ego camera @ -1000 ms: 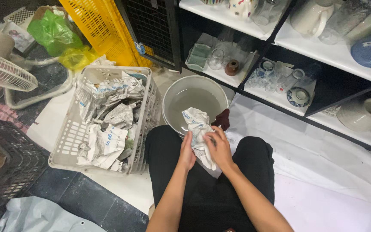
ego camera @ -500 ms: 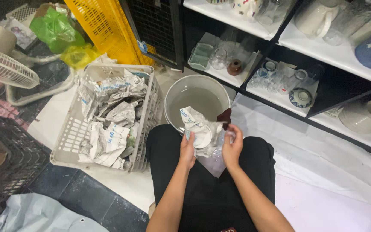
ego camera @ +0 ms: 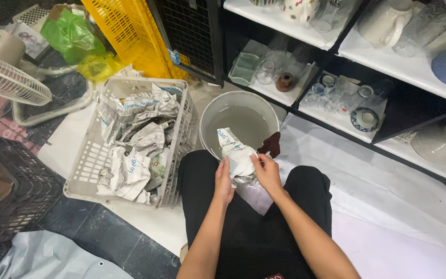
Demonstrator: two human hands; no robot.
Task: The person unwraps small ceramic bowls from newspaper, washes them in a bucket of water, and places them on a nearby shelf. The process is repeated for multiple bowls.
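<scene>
Since the earlier frames the two hands have drawn closer together again on the bundle, the right hand coming back in from where it had spread out to the side, and the crumpled newspaper now stands up higher between them.

The grey bucket (ego camera: 239, 121) of cloudy water serves as the landmark. The newspaper-wrapped bundle (ego camera: 237, 155) sits at the bucket's near rim, its upper end overlapping the rim and its lower, clear glassy end hanging toward the person's lap. The left hand (ego camera: 223, 182) is on the near-left side of the bundle, thumb pressed up along the paper, fingers curled behind it. The right hand (ego camera: 267, 172) is on the bundle's right side, fingertips pinching the paper's edge. Both hands are closed on the bundle, which lies between them and slightly beyond them, toward the bucket. A dark red cloth (ego camera: 270, 145) hangs over the bucket's near-right rim, just above the right hand.

Left of the bucket stands a pale plastic basket (ego camera: 90, 168) filled with crumpled newspaper (ego camera: 135, 144). Beyond the basket leans a yellow crate (ego camera: 130, 36). Behind and to the right of the bucket, black shelves with white liners (ego camera: 305, 98) hold glasses and small bowls. Far left of the bucket is a white fan (ego camera: 6, 77).
</scene>
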